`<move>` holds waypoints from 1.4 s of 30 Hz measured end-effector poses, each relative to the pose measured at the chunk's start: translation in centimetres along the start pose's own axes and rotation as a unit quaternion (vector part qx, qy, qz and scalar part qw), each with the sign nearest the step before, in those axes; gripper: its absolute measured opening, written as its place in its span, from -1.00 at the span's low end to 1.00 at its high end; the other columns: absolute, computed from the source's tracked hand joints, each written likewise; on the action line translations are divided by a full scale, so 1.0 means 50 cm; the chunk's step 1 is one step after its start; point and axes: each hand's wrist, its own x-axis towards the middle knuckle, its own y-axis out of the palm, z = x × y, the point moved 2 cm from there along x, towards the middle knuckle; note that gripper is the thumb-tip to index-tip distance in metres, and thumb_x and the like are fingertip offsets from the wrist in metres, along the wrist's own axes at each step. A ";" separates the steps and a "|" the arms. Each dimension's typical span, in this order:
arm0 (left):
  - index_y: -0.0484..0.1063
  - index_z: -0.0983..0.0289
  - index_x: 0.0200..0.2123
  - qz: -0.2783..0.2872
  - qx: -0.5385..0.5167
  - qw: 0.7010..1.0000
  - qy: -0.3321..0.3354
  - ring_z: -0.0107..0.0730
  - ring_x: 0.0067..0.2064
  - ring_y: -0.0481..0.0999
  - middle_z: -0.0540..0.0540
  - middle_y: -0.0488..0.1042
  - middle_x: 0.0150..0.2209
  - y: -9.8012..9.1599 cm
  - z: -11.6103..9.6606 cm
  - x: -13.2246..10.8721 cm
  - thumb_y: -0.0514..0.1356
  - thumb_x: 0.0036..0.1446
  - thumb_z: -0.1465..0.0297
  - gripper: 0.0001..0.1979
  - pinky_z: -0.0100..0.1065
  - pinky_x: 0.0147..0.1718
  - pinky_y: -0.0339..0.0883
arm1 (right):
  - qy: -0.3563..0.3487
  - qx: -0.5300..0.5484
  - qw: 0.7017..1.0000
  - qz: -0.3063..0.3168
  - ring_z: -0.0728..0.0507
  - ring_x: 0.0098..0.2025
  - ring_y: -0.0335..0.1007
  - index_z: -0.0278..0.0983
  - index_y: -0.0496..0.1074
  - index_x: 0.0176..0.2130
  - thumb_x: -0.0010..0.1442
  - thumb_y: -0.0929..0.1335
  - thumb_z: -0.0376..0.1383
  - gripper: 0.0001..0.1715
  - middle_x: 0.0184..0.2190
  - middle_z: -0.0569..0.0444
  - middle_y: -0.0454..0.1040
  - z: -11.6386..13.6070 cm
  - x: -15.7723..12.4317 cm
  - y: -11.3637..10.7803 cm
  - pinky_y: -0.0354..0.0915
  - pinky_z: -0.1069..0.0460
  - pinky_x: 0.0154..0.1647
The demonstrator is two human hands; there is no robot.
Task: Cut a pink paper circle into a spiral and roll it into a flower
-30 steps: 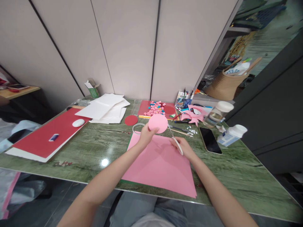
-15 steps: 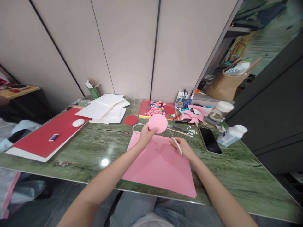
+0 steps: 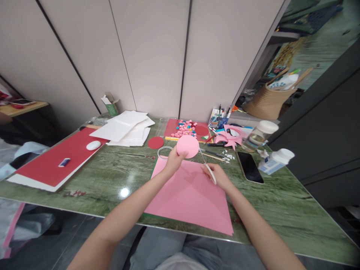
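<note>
Between the thumb and fingers of my left hand is a pink paper circle, pinched at its lower left edge. My right hand is closed round the white handles of a pair of scissors. The blades point up and left and touch or nearly touch the circle's right edge. Under both hands lies a large pink paper sheet, with a green edge showing at its left. Behind my left hand a ring-shaped roll lies on the table, beside a red paper circle.
White sheets and a red sheet lie to the left. Pink and blue beads sit at the back. Pink paper scraps, a phone, a clear bottle and a white bottle stand or lie to the right.
Almost nothing differs. My hands, the pink circle and the scissors stay in nearly the same place, with only a very slight shift.
</note>
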 end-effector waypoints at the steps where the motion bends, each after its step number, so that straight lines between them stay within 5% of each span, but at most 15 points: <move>1: 0.29 0.36 -0.10 0.002 0.002 1.000 -0.002 -0.25 -0.10 0.36 0.20 0.38 -0.10 0.000 0.001 0.000 0.18 -0.12 0.30 -0.53 -0.27 -0.15 0.24 | -0.001 0.002 1.000 -0.002 0.03 -0.68 0.07 -0.31 0.30 -0.63 -0.05 0.25 0.04 -0.52 -0.76 0.14 0.23 0.001 0.000 -0.001 -0.01 0.12 -0.67; 42: 0.29 0.35 -0.07 0.037 0.036 0.999 -0.002 -0.23 -0.09 0.33 0.19 0.37 -0.09 0.004 0.006 0.000 0.15 -0.07 0.35 -0.56 -0.25 -0.12 0.20 | 0.015 -0.007 1.000 -0.002 0.03 -0.69 0.10 -0.33 0.33 -0.60 -0.04 0.23 0.07 -0.48 -0.75 0.13 0.27 -0.003 0.000 0.002 -0.01 0.13 -0.67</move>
